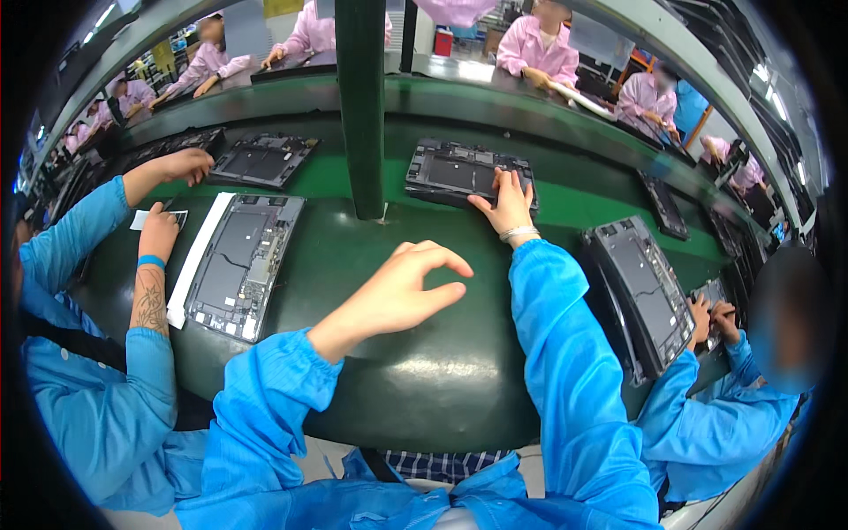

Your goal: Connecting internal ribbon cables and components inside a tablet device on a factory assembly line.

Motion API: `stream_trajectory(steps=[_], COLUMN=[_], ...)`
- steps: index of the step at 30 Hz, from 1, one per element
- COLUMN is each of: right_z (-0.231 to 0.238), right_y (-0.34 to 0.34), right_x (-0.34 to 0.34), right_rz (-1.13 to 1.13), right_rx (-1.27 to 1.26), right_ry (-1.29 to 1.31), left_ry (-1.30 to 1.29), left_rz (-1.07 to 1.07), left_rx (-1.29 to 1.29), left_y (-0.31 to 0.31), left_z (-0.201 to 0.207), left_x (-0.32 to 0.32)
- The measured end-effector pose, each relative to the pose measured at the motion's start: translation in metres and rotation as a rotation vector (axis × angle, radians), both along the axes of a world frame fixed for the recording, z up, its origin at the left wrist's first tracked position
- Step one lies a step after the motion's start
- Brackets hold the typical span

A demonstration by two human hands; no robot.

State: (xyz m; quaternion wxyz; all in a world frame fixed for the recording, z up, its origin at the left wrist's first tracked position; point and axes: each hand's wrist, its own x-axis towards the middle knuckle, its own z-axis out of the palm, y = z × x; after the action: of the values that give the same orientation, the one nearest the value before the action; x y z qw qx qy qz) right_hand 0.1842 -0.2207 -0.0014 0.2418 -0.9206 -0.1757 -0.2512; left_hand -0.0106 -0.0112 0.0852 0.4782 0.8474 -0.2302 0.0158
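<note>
While the left hand [399,287] hung wide and empty over the table [424,389], the right hand [511,208] lay across the right end of the opened tablet [446,168] beyond, its grip unclear. Probably stiff but fragile inside, the tablet suited an edge hold.

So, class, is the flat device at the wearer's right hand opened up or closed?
Opened up: the flat device at the right hand shows its dark internal parts, with no cover over them.
</note>
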Motion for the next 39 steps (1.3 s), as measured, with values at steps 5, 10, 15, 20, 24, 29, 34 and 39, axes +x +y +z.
stream_trajectory(steps=[5,10,15,20,24,29,34,39], right_z=[0.031,0.084,0.038,0.027,0.032,0.04,-0.016,-0.052], right_y=[-0.004,-0.054,-0.151,-0.166,-0.155,-0.096,-0.07,-0.099], right_x=[-0.047,-0.204,-0.265,-0.278,-0.285,-0.322,-0.356,-0.372], right_rz=[-0.076,-0.279,-0.791,-0.799,-0.6,-0.495,-0.195,-0.122], right_rx=[0.194,0.126,0.412,0.594,0.688,0.752,0.967,0.852], right_ry=[-0.199,-0.278,-0.353,-0.276,-0.38,-0.496,-0.342,-0.003], left_ry=[0.015,0.233,0.271,0.142,0.142,0.168,0.124,0.233], left_rz=[-0.032,-0.067,-0.173,-0.116,-0.156,-0.084,0.186,0.367], left_rx=[-0.103,-0.276,-0.36,-0.419,-0.584,-0.759,-0.725,-0.557], left_y=[-0.037,-0.122,-0.224,-0.252,-0.219,-0.127,-0.049,-0.034], left_z=[-0.003,-0.019,-0.052,-0.07,-0.043,-0.035,-0.063,-0.094], left_x=[0.074,0.144,0.167,0.154,0.12,0.028,-0.088,-0.166])
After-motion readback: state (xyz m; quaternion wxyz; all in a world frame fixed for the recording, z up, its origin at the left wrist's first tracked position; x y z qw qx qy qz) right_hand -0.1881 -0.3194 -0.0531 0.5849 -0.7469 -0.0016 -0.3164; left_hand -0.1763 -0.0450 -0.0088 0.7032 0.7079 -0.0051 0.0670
